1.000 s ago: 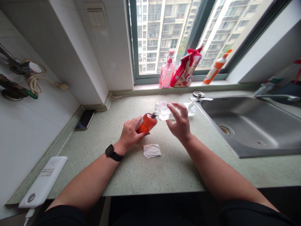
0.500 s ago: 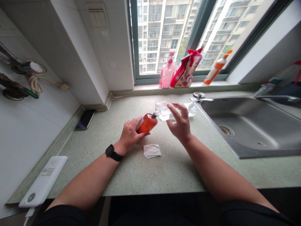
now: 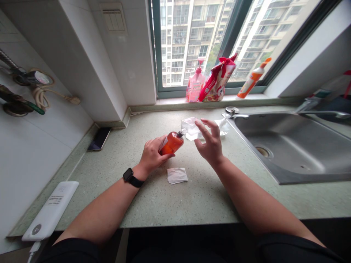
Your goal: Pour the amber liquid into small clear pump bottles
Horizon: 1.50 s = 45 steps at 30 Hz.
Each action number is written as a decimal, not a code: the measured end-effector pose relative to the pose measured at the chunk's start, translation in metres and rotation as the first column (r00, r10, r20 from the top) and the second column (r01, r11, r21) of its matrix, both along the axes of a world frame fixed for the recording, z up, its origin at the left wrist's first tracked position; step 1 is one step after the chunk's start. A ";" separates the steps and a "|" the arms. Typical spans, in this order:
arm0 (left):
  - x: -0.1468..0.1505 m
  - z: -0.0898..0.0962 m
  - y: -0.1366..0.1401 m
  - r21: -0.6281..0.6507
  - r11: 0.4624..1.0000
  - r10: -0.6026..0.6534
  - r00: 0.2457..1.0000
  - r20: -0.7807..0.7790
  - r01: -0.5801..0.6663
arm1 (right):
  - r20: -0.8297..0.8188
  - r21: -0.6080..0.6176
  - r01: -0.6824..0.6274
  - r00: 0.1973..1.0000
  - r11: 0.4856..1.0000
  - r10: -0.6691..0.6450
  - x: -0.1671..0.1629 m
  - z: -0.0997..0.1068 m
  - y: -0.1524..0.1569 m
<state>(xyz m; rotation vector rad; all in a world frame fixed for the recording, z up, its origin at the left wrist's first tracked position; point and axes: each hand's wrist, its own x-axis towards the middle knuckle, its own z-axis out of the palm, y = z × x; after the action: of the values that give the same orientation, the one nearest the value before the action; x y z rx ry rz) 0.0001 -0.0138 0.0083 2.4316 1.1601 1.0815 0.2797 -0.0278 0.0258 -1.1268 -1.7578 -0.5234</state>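
Observation:
My left hand [image 3: 155, 155] is wrapped round a bottle of orange liquid [image 3: 172, 144], held tilted above the counter with its uncapped neck up to the right. That neck reaches the left side of a clear, boxy container [image 3: 189, 126]. My right hand [image 3: 211, 142] is curved round the container's right part, fingertips near its top edge and thumb near its lower edge; how firmly they press is hard to see. Behind that hand a clear pump top [image 3: 225, 122] is partly hidden. Below the bottle a folded white tissue [image 3: 177, 175] lies flat on the green speckled counter [image 3: 153, 201].
A steel sink [image 3: 290, 146] is set into the counter at right. On the windowsill stand a pink pump bottle [image 3: 195, 86], a red bag [image 3: 219, 80] and an orange-and-white bottle [image 3: 251, 83]. At left lie a phone [image 3: 99, 139] and a white power bank [image 3: 52, 208] with a cable.

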 end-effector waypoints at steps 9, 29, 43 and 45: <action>0.000 0.000 0.000 -0.005 1.000 0.000 1.000 -0.003 0.000 | -0.020 0.026 -0.036 0.999 0.999 0.036 0.000 0.001 0.000; -0.001 -0.003 0.002 0.039 0.999 -0.010 1.000 0.008 0.009 | -0.014 -0.002 -0.021 1.000 1.000 0.021 0.001 0.000 -0.001; -0.001 -0.002 0.001 0.025 1.000 -0.007 1.000 0.001 0.007 | 0.007 0.004 0.000 1.000 1.000 0.000 0.001 0.002 -0.002; -0.001 -0.002 0.001 0.029 1.000 -0.005 1.000 0.001 0.005 | 0.011 -0.001 0.007 1.000 1.000 -0.007 0.001 0.001 -0.002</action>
<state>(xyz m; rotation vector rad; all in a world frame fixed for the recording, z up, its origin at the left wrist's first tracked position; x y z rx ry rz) -0.0006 -0.0126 0.0060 2.4538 1.1455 1.1061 0.2804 -0.0294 0.0272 -1.1329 -1.7647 -0.5340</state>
